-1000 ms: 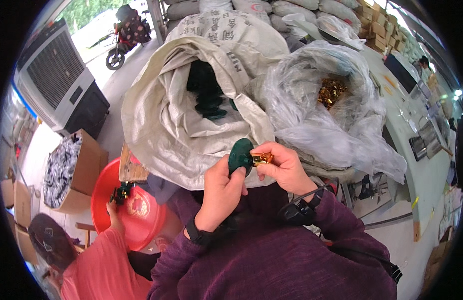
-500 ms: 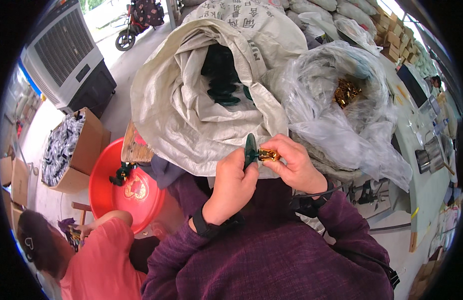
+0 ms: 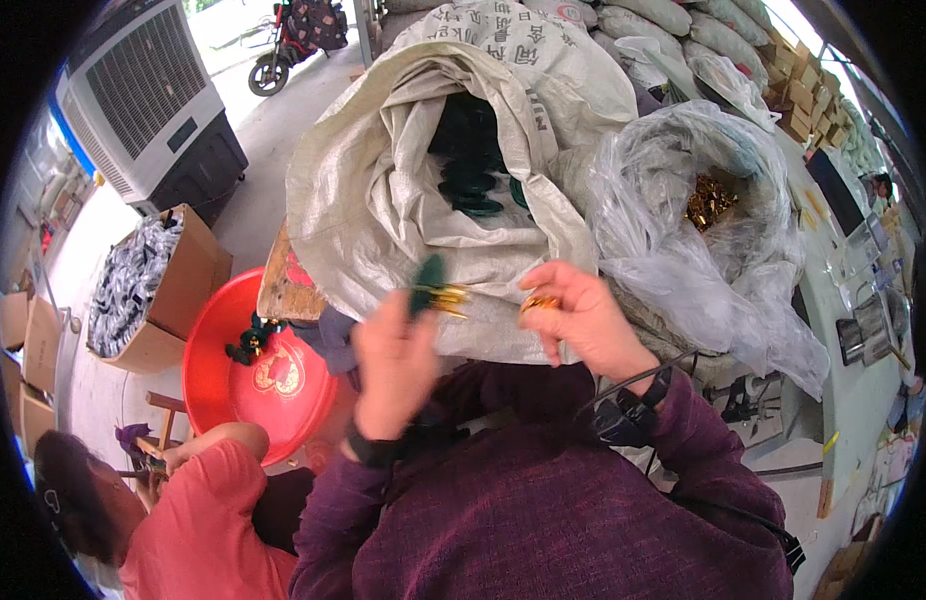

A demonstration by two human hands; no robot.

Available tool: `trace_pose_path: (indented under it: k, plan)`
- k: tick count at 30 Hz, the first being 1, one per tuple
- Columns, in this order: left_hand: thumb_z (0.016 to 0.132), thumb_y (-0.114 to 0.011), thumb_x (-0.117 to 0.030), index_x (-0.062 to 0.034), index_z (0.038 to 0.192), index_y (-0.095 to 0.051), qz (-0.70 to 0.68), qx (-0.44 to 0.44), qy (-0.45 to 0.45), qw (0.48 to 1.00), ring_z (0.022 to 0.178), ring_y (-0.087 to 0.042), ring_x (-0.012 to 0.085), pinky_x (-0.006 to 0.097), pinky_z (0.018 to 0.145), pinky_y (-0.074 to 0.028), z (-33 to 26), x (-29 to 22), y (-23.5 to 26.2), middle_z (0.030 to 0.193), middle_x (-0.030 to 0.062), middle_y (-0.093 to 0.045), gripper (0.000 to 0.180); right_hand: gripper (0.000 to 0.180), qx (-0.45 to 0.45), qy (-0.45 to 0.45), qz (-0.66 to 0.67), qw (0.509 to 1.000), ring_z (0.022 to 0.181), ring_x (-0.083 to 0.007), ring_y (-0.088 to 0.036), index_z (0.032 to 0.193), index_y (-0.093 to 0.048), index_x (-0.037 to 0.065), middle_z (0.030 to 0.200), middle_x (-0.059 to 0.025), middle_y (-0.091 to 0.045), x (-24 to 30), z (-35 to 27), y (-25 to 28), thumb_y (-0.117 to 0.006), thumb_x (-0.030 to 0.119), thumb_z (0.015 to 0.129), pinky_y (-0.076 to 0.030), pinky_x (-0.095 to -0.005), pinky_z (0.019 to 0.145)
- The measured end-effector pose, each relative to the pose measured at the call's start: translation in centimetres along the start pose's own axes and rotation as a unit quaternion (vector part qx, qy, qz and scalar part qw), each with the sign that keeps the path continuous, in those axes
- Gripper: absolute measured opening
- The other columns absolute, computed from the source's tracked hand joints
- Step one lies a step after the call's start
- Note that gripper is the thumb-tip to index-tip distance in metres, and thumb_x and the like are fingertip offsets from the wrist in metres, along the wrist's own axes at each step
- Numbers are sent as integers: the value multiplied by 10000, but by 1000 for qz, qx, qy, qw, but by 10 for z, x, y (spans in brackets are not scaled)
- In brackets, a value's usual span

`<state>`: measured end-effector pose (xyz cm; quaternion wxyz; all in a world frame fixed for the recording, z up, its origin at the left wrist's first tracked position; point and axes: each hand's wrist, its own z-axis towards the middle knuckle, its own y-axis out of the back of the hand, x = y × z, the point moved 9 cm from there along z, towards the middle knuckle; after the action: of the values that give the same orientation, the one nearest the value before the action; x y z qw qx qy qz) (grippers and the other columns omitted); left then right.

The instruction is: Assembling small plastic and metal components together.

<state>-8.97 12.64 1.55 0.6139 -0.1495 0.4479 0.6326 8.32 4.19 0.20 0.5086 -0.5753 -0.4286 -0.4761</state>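
My left hand (image 3: 395, 352), smeared by motion, is closed on a dark green disc (image 3: 428, 284) with a shiny gold piece (image 3: 449, 299) sticking out from its right side. To the right, my right hand (image 3: 593, 318) pinches another small gold piece (image 3: 540, 303) between thumb and fingers. The hands are apart, above the near edge of a white woven sack (image 3: 353, 215). Inside that sack lie several dark green discs (image 3: 473, 190). A clear plastic bag (image 3: 643, 190) at the right holds a heap of small gold pieces (image 3: 710, 203).
Left of the sack, a red basin (image 3: 208, 385) holds some dark green pieces (image 3: 253, 340). A co-worker in a pink shirt (image 3: 208, 515) sits beside it. Further left are a carton (image 3: 178, 315) of silvery-grey pieces and an air cooler (image 3: 143, 100). A pale table (image 3: 848, 400) runs along the right.
My hands have drawn apart. The left moved left with the green disc, which now has a gold piece on it; the right still holds a gold piece. The view has shifted slightly.
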Motion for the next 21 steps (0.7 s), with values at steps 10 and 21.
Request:
trace_pose_path:
  k: [10, 21]
  plan:
    - [804, -568, -93, 8, 1108, -554, 528, -266, 204, 781, 973, -572, 347, 420, 845, -449, 8, 109, 243, 1038, 208, -595, 320, 169, -127, 77, -50, 988, 560, -50, -487, 989, -591, 3, 811, -20, -585, 46, -16, 68, -594, 1, 820, -401, -175, 485]
    - [732, -556, -55, -32, 891, -634, 201, 89, -195, 956, 792, -607, 331, 412, 690, -490, 104, 3, -86, 843, 156, -600, 178, 281, -105, 48, 42, 992, 626, -109, -557, 1083, -550, -16, 969, -110, -613, 37, -33, 64, -536, -57, 806, -488, -234, 535]
